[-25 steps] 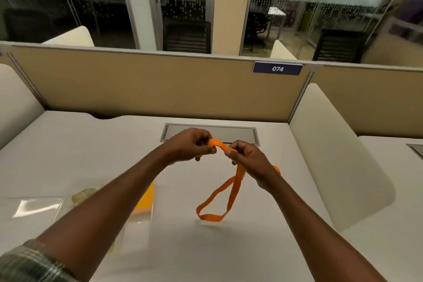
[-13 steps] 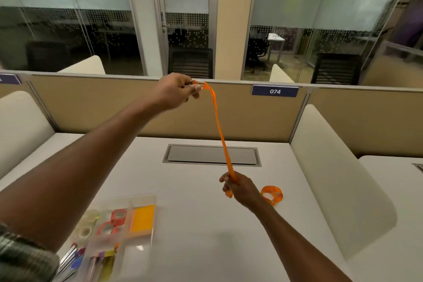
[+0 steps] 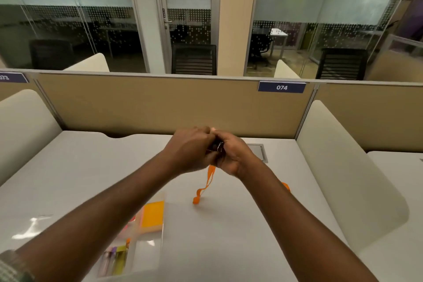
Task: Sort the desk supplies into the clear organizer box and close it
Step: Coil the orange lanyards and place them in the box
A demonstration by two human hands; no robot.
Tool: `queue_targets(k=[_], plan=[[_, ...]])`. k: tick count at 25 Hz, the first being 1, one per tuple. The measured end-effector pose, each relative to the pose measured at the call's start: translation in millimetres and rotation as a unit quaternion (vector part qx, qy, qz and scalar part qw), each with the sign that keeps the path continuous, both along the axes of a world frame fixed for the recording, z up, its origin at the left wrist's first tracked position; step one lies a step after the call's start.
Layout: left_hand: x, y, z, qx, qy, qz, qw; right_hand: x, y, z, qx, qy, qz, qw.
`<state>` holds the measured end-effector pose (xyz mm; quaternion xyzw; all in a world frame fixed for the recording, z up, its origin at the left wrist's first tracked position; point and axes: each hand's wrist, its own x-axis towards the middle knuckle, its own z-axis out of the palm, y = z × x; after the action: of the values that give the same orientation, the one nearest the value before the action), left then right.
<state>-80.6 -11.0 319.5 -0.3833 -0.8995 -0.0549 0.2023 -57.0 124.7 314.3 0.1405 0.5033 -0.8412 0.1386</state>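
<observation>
1. Left hand (image 3: 191, 149) and right hand (image 3: 233, 155) are meeting at frame centre above the white desk (image 3: 75, 167), knuckles touching, both curled closed.
2. Both are gripping the top end of an orange lanyard (image 3: 209, 178); its small metal clip (image 3: 220, 146) is showing in the gap between the hands.
3. Lanyard strap is hanging from the hands toward 6 o'clock, its lower end bunching on the desk. Another orange bit is peeking out at 4 o'clock behind the right forearm.
4. Clear organizer box (image 3: 148, 249) is sitting at 7 o'clock of the hands, partly under the left forearm, lid open.
5. Inside the box: orange sticky notes (image 3: 153, 214) in the far compartment, highlighters (image 3: 114, 261) in the near one; other contents are too blurred to tell.
6. Desk cable hatch (image 3: 259, 151) is lying just at 3 o'clock of the right hand.
7. Partition tag "074" (image 3: 281, 87) is sitting at 1 o'clock.
</observation>
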Motion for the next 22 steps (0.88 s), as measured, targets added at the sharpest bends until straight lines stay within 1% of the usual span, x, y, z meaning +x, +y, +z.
queue_targets(k=[1, 2, 3, 4, 5, 6, 7, 8, 9, 12, 13, 14, 15, 16, 17, 18, 19, 20, 21, 22], plan=[[1, -8, -6, 0.057, -0.003, -0.019, 0.998, 0, -2, 2, 0.028, 0.011, -0.003, 1.000], [1, -17, -12, 0.141, -0.027, -0.023, 0.989, 0, -3, 2, 0.066, 0.022, 0.003, 0.998], [2, -25, -19, 0.243, -0.070, -0.011, 0.967, 1, -3, 1, 0.107, 0.032, 0.017, 0.994], [3, -30, -24, 0.348, -0.136, 0.011, 0.928, 3, -3, 1, 0.143, 0.042, 0.040, 0.988], [2, -32, -29, 0.438, -0.227, 0.027, 0.869, 5, -4, 2, 0.169, 0.054, 0.070, 0.982], [2, -31, -32, 0.503, -0.324, 0.023, 0.801, 7, -7, 4, 0.181, 0.065, 0.106, 0.976], [3, -28, -33, 0.538, -0.412, 0.006, 0.736, 8, -11, 6, 0.174, 0.073, 0.140, 0.972], [4, -25, -34, 0.546, -0.480, -0.015, 0.686, 9, -16, 8, 0.155, 0.080, 0.163, 0.971], [6, -21, -34, 0.548, -0.525, -0.033, 0.650, 9, -21, 9, 0.131, 0.082, 0.173, 0.973], [12, -16, -33, 0.579, -0.581, -0.065, 0.569, 8, -30, 16, 0.041, 0.069, 0.135, 0.987], [13, -17, -37, 0.587, -0.587, -0.070, 0.553, 7, -32, 17, 0.019, 0.074, 0.111, 0.991], [13, -19, -43, 0.581, -0.589, -0.064, 0.558, 5, -33, 18, 0.014, 0.085, 0.085, 0.993], [13, -22, -50, 0.558, -0.591, -0.049, 0.580, 2, -31, 16, 0.031, 0.102, 0.054, 0.993], [14, -27, -56, 0.514, -0.592, -0.027, 0.621, -3, -29, 12, 0.078, 0.129, 0.018, 0.988], [16, -32, -61, 0.457, -0.589, -0.009, 0.666, -10, -25, 5, 0.172, 0.168, -0.017, 0.971], [17, -36, -64, 0.394, -0.576, 0.000, 0.716, -15, -21, -2, 0.307, 0.211, -0.035, 0.927], [16, -40, -65, 0.329, -0.548, 0.002, 0.769, -19, -17, -10, 0.458, 0.248, -0.019, 0.854], [15, -45, -61, 0.269, -0.500, 0.003, 0.823, -20, -15, -19, 0.588, 0.265, 0.042, 0.763], [11, -50, -55, 0.222, -0.450, 0.005, 0.865, -19, -13, -30, 0.674, 0.260, 0.123, 0.680], [6, -57, -47, 0.192, -0.412, 0.007, 0.890, -17, -11, -39, 0.709, 0.240, 0.195, 0.635]])
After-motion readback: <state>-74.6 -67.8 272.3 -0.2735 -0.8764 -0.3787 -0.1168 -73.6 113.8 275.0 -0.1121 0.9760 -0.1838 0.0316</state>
